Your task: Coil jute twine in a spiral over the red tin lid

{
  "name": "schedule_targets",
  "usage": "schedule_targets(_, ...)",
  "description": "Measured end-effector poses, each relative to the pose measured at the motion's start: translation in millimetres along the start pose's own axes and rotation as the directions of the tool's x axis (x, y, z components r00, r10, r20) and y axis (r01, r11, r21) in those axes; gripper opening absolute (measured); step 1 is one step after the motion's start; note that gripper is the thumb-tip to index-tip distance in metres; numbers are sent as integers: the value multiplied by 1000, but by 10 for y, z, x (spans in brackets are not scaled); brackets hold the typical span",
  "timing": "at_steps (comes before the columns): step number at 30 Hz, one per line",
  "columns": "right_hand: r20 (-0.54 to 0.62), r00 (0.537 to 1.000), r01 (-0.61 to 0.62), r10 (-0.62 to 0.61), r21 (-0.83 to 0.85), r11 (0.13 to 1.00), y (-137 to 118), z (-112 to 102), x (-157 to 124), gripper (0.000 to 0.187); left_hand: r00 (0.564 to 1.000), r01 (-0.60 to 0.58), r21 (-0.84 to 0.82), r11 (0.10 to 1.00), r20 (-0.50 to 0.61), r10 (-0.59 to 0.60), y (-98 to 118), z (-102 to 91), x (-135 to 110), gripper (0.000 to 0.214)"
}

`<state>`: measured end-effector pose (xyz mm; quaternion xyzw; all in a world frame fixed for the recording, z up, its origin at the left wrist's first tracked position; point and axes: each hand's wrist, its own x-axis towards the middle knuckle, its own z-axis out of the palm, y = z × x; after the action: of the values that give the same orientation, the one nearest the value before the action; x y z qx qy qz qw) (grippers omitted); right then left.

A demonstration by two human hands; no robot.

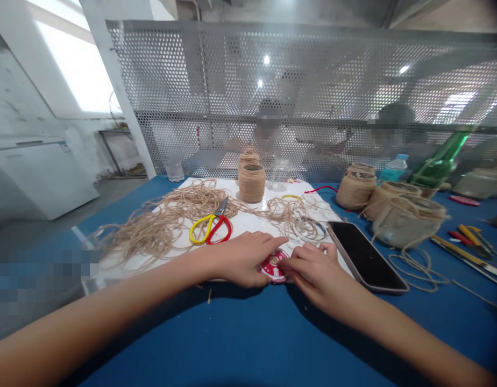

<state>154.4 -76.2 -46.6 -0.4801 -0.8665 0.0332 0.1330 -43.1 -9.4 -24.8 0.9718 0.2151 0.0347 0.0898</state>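
Note:
A red and white printed disc (275, 264), with a small pale round patch at its centre, lies between my hands near the front edge of the white sheet. My left hand (246, 258) grips its left side, thumb below and fingers reaching over the top. At the right side, my right hand (313, 266) has its fingers curled, the fingertips pinched at the disc's edge. Whether those fingertips also hold something thin cannot be seen. Scissors (214, 223) with one yellow and one red handle rest just beyond my left hand.
Loose twine (151, 226) is heaped on the left. Twine-wrapped jars (251, 184) stand at the back, and several more (355, 188) on the right. A phone (365, 255) lies beside my right hand. Behind stand a clear jar (281, 174), a green bottle (442, 158) and a perforated metal screen (232, 80).

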Motion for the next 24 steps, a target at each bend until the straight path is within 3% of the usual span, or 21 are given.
schedule_targets(4, 11, 1000, -11, 11, 11, 1000, 4, -6, 8, 23, 998, 54, 27, 998, -20, -53, -28, 18, 18, 73)
schedule_targets(11, 9, 995, -95, 95, 143, 985, -19, -2, 25, 20, 959, 248, 280, 928, -210, -193, 89, 107, 15, 87)
schedule_targets(15, 38, 995, -100, 94, 183, 978, -49, -9, 39, 22, 932, 320, 327, 889, -277, -234, 204, 206, 3, 90)
schedule_targets(21, 44, 995, -99, 93, 174, 980, -44, 16, 29, 24, 929, 350, 304, 886, -237, -286, 229, 220, 3, 95)
schedule_targets(24, 24, 997, -77, 74, 160, 984, -26, 36, 10, 24, 960, 261, 267, 928, -169, -222, 194, 134, -49, 83)
